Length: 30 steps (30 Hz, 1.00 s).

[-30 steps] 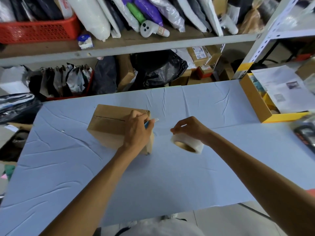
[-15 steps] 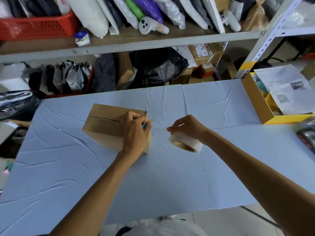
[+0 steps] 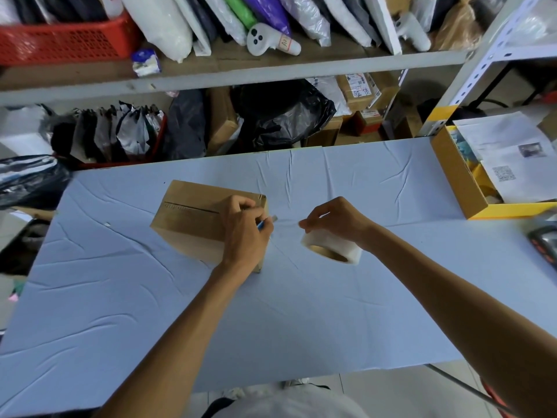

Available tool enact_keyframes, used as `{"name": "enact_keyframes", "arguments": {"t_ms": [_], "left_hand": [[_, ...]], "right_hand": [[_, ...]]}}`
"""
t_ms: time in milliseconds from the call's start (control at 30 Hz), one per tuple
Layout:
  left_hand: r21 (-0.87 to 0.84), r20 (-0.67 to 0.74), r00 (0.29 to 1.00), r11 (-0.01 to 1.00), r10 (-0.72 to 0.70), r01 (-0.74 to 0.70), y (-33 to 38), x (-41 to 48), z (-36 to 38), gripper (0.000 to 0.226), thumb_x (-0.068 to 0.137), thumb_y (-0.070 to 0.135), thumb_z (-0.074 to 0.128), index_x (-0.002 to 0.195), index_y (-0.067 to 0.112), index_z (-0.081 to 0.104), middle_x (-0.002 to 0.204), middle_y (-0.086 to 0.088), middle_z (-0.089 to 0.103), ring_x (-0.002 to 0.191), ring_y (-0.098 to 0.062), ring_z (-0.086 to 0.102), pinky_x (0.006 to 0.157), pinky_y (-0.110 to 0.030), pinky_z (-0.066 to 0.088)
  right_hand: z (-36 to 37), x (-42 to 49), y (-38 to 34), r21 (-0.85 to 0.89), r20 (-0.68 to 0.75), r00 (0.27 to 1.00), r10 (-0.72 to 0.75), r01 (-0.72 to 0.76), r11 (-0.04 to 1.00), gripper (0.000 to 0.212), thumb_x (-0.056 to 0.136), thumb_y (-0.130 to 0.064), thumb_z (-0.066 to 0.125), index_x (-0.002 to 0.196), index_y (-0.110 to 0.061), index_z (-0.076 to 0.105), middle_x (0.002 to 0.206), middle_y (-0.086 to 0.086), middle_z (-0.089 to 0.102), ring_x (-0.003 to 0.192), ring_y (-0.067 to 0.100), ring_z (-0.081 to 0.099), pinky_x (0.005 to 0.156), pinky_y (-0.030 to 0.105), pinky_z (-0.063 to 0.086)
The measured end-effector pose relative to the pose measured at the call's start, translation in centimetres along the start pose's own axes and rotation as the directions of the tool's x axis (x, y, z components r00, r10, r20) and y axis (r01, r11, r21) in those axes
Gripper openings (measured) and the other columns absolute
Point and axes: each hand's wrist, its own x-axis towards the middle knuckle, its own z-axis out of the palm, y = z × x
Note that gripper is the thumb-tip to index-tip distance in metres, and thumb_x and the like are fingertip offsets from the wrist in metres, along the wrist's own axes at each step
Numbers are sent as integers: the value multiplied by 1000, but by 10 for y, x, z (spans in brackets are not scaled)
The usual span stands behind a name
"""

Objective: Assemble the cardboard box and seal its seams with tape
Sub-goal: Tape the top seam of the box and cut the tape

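Note:
A closed brown cardboard box (image 3: 193,220) stands on the blue-covered table (image 3: 271,312), its top seam running left to right. My left hand (image 3: 245,233) rests on the box's right end and grips a small blue-handled cutter (image 3: 265,223) whose tip points right. My right hand (image 3: 334,220) holds a roll of clear tape (image 3: 331,248) just above the table, a hand's width right of the box. A thin strip of tape appears stretched between the roll and the box's right end. The box's right face is hidden behind my left hand.
A yellow cardboard tray (image 3: 458,182) with printed papers sits at the table's right edge. A dark device (image 3: 545,245) lies at the far right. Behind the table stand metal shelves (image 3: 241,73) packed with bags, boxes and a red basket (image 3: 66,40).
Both hands and the tape roll stay almost in the same place at the box's right end; only the camera view shifts a little.

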Motion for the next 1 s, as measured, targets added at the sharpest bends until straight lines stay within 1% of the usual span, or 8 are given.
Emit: {"name": "enact_keyframes", "arguments": {"t_ms": [133, 267, 367, 533, 667, 733, 867, 1000], "left_hand": [[23, 75, 997, 1000, -22, 21, 0, 5, -5, 15, 83, 11, 69, 71, 2, 67, 114, -6, 46, 112, -24, 45, 84, -21, 35], [11, 160, 987, 1000, -26, 25, -1, 7, -11, 17, 80, 11, 73, 66, 4, 67, 111, 5, 41, 113, -21, 46, 82, -18, 33], [65, 227, 974, 998, 7, -22, -6, 4, -12, 19, 79, 7, 72, 62, 4, 67, 122, 1, 41, 120, -24, 39, 88, -22, 31], [76, 232, 970, 993, 68, -87, -4, 4, -10, 20, 78, 23, 74, 60, 22, 65, 124, 1, 42, 124, -25, 36, 104, -45, 31], [26, 255, 961, 993, 106, -117, -3, 6, -15, 25, 77, 29, 75, 58, 36, 60, 120, 7, 44, 124, -21, 38, 104, -48, 31], [-6, 243, 963, 993, 118, -120, -3, 5, -17, 28, 77, 28, 75, 57, 36, 58, 120, 5, 46, 122, -21, 40, 103, -48, 33], [-14, 235, 965, 994, 112, -112, -2, 3, -18, 28, 77, 27, 75, 57, 34, 58, 121, 5, 47, 123, -20, 40, 105, -43, 32], [-31, 264, 959, 995, 105, -100, -4, 5, -18, 25, 78, 28, 74, 56, 31, 62, 117, 11, 42, 124, -18, 38, 105, -44, 31]], "right_hand": [[0, 4, -1, 42, -9, 1000, -20, 20, 999, 21, 80, -38, 74, 74, -17, 76, 83, -4, 67, 73, 11, 54, 62, 22, 38], [0, 7, -3, 82, 9, 1000, -23, 23, 996, 18, 80, -31, 75, 77, -14, 77, 70, -14, 65, 68, 6, 55, 59, 18, 37], [-8, 11, 1, 129, -56, 998, -14, 21, 991, 15, 80, -30, 75, 76, -16, 76, 70, -12, 66, 64, 5, 56, 55, 14, 39], [-23, 16, 13, -117, -86, 996, -34, 24, 993, 20, 79, -41, 74, 74, -22, 77, 76, -6, 64, 72, 11, 55, 61, 22, 40], [-28, 14, 22, 31, -41, 998, -44, 46, 998, 19, 87, -28, 68, 87, -10, 75, 78, -17, 67, 62, -3, 61, 54, 7, 40], [-25, 13, 25, 42, -14, 999, -53, 53, 998, 20, 92, -26, 62, 91, -8, 72, 80, -20, 67, 60, -9, 61, 52, 3, 39], [-12, 17, 32, 43, 8, 997, -80, 80, 996, 19, 95, -26, 54, 88, -17, 69, 91, -8, 69, 76, 12, 61, 66, 22, 44], [6, 23, 44, 49, 38, 996, -83, 81, 995, 20, 95, -21, 52, 82, -22, 66, 89, -6, 68, 77, 14, 60, 69, 24, 43]]}}
